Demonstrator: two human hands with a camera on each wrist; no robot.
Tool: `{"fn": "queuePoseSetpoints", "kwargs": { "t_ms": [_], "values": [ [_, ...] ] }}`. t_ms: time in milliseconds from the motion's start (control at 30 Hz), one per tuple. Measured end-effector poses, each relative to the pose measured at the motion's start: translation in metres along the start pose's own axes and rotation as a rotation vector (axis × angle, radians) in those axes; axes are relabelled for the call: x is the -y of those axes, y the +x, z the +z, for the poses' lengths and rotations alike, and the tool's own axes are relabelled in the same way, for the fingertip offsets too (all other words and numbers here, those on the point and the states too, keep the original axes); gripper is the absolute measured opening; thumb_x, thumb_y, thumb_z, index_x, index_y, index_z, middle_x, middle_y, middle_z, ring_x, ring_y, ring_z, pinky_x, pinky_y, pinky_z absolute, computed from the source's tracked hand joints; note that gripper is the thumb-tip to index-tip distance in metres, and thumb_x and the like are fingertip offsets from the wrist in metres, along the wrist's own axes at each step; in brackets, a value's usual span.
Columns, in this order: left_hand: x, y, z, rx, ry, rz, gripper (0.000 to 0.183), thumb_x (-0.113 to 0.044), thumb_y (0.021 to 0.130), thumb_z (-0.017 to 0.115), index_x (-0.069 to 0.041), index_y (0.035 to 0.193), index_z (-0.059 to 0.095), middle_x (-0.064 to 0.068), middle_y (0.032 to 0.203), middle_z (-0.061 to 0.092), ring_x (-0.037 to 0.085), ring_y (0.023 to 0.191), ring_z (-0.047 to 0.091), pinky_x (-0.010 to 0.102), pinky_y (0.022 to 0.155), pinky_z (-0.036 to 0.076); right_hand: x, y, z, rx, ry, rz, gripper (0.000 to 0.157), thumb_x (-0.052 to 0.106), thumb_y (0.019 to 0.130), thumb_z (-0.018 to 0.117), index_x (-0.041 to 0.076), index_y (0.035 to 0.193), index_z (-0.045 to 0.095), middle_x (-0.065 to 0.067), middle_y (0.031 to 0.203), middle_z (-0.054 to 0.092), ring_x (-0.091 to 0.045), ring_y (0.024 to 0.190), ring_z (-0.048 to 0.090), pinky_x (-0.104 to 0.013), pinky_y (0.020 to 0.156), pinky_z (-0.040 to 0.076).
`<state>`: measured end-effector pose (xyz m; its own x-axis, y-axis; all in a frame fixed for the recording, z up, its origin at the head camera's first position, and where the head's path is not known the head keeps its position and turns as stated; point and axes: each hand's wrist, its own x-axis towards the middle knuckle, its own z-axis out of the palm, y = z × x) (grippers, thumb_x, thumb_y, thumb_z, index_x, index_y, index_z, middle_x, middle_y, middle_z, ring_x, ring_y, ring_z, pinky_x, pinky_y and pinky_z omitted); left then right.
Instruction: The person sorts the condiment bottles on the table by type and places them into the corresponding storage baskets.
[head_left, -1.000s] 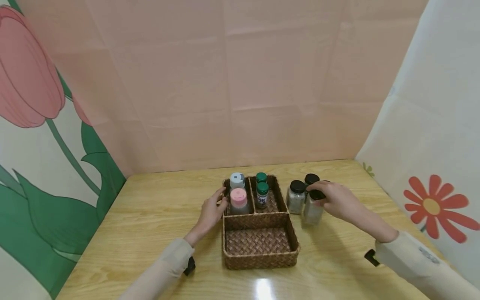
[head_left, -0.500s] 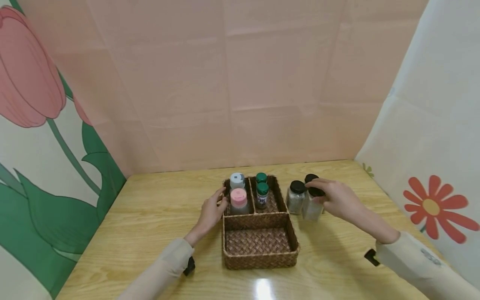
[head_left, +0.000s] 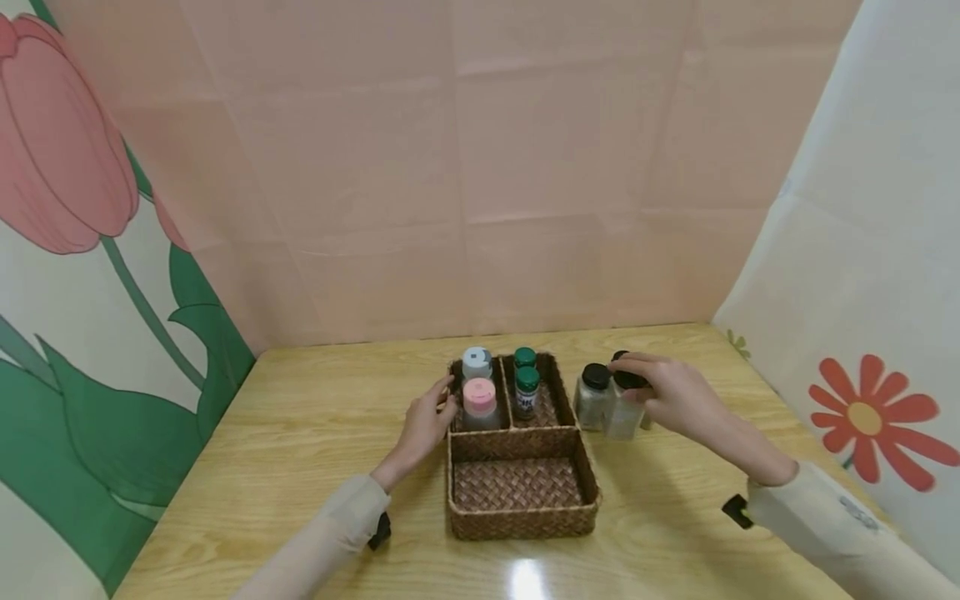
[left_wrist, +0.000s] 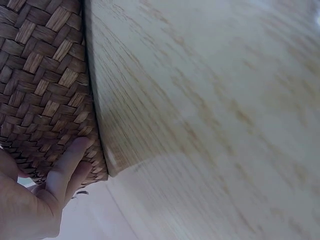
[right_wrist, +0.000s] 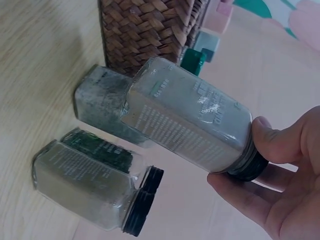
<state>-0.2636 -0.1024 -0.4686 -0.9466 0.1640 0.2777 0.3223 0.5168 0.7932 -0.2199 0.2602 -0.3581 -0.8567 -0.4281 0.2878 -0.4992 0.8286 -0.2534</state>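
My right hand pinches a square glass jar by its black lid, thumb on one side and fingers on the other. Printed labels cover its pale, greyish contents. In the right wrist view the jar overlaps a second jar, which stands beside the basket. Two further black-lidded jars stand close by, one with beige contents and one with dark green contents. My left hand touches the left outer wall of the brown woven basket, fingers extended along the weave.
The basket has three compartments. The back left one holds a pink-capped bottle and a light-blue-capped bottle. Two green-capped bottles, one in front and one behind, stand back right. Wood-grain table surrounds the basket.
The jar in my right hand has shifted slightly up and left in the head view, toward the jar beside the basket. My left hand stays at the basket wall.
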Motion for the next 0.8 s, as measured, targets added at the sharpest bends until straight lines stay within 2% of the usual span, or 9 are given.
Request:
{"fn": "queuePoseSetpoints", "kwargs": {
  "t_ms": [33, 133, 267, 367, 467, 633, 800],
  "values": [
    [0.000, 0.000, 0.000, -0.003, 0.003, 0.001, 0.045, -0.009, 0.102, 0.052, 0.000, 0.146, 0.046, 0.032, 0.125, 0.059, 0.018, 0.059, 0.062, 0.024, 0.043, 0.041, 0.001, 0.001, 0.000, -0.005, -0.001, -0.003, 0.049, -0.006, 0.085, 0.070, 0.003, 0.133, 0.062, -0.027, 0.132, 0.057, -0.006, 0.044, 0.037, -0.024, 0.042, 0.028],
    [0.001, -0.001, 0.000, -0.001, -0.001, -0.004, 0.045, -0.010, 0.102, 0.052, -0.001, 0.146, 0.046, 0.032, 0.126, 0.059, 0.017, 0.056, 0.060, 0.024, 0.042, 0.041, 0.003, 0.004, -0.002, -0.026, -0.002, -0.016, 0.049, -0.006, 0.086, 0.070, 0.002, 0.133, 0.062, -0.026, 0.132, 0.057, -0.007, 0.049, 0.043, -0.025, 0.043, 0.030],
    [0.001, -0.002, 0.000, 0.022, -0.024, -0.017, 0.047, -0.012, 0.103, 0.050, -0.003, 0.149, 0.043, 0.032, 0.126, 0.058, 0.010, 0.038, 0.037, 0.022, 0.039, 0.035, 0.008, 0.007, -0.005, -0.051, -0.004, -0.036, 0.049, -0.006, 0.084, 0.071, 0.002, 0.133, 0.062, -0.026, 0.130, 0.059, -0.007, 0.056, 0.049, -0.026, 0.045, 0.032],
    [0.002, -0.001, 0.000, 0.031, -0.031, -0.023, 0.048, -0.013, 0.104, 0.050, -0.004, 0.149, 0.041, 0.031, 0.125, 0.060, 0.007, 0.036, 0.031, 0.022, 0.038, 0.033, 0.012, 0.010, -0.006, -0.063, -0.006, -0.053, 0.050, -0.007, 0.084, 0.072, 0.002, 0.132, 0.063, -0.025, 0.129, 0.059, -0.006, 0.053, 0.046, -0.025, 0.044, 0.031],
    [0.002, -0.001, 0.000, 0.032, -0.025, -0.023, 0.048, -0.014, 0.104, 0.050, -0.004, 0.149, 0.042, 0.031, 0.125, 0.060, 0.007, 0.037, 0.032, 0.022, 0.038, 0.033, 0.015, 0.013, -0.005, -0.065, -0.002, -0.065, 0.049, -0.007, 0.084, 0.072, 0.003, 0.131, 0.063, -0.025, 0.129, 0.060, -0.007, 0.051, 0.045, -0.025, 0.043, 0.029],
    [0.002, 0.000, 0.000, 0.025, -0.012, -0.016, 0.047, -0.012, 0.103, 0.050, -0.003, 0.149, 0.043, 0.032, 0.126, 0.059, 0.008, 0.038, 0.036, 0.023, 0.039, 0.036, 0.019, 0.018, -0.003, -0.075, 0.006, -0.082, 0.050, -0.007, 0.084, 0.072, 0.003, 0.131, 0.063, -0.024, 0.128, 0.060, -0.018, 0.066, 0.061, -0.025, 0.047, 0.033],
    [0.002, -0.001, 0.001, 0.017, -0.011, -0.022, 0.047, -0.012, 0.103, 0.051, -0.003, 0.148, 0.043, 0.032, 0.126, 0.058, 0.007, 0.039, 0.038, 0.023, 0.040, 0.037, 0.025, 0.023, -0.001, -0.069, 0.037, -0.080, 0.050, -0.007, 0.084, 0.071, 0.004, 0.132, 0.063, -0.023, 0.129, 0.060, -0.011, 0.057, 0.053, -0.024, 0.044, 0.030]
  ]
}}
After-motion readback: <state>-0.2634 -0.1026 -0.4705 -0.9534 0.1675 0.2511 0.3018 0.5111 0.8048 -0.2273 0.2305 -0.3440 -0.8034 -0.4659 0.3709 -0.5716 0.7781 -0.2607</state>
